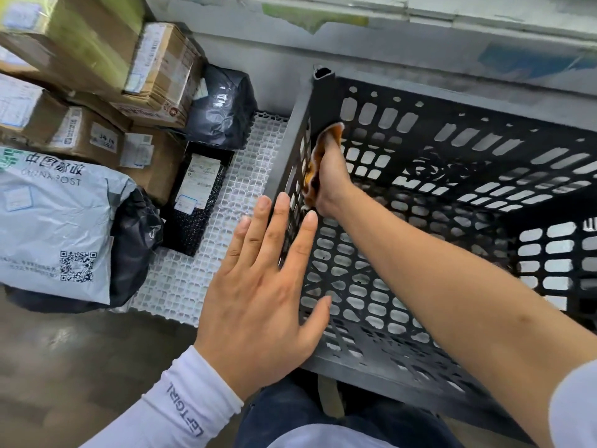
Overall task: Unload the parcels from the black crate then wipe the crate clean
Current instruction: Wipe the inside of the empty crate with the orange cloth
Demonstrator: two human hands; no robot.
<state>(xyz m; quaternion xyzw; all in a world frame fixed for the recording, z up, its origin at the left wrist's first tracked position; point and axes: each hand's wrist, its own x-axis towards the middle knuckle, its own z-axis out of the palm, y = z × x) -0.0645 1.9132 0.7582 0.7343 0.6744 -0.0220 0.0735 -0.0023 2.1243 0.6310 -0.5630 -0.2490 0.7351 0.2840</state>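
Note:
The black perforated crate [452, 130] stands at the right with nothing inside it. My right hand [332, 179] reaches into it and presses an orange-brown cloth [318, 160] flat against the inner face of the crate's left wall, near the far corner post. My left hand [261, 286] lies flat with straight fingers on the outside of that same left wall, thumb over the rim. The parcels are stacked at the left: brown cardboard boxes [151, 72], a grey China Post bag [55, 227], a black bag [223, 108] and a black patterned box [197, 195].
A white plastic grid mat [181, 279] lies under the parcels, next to the crate. A grey wall [355, 33] runs behind the crate. Bare shiny floor [64, 367] lies at the lower left. My dark trousers [290, 412] show at the bottom.

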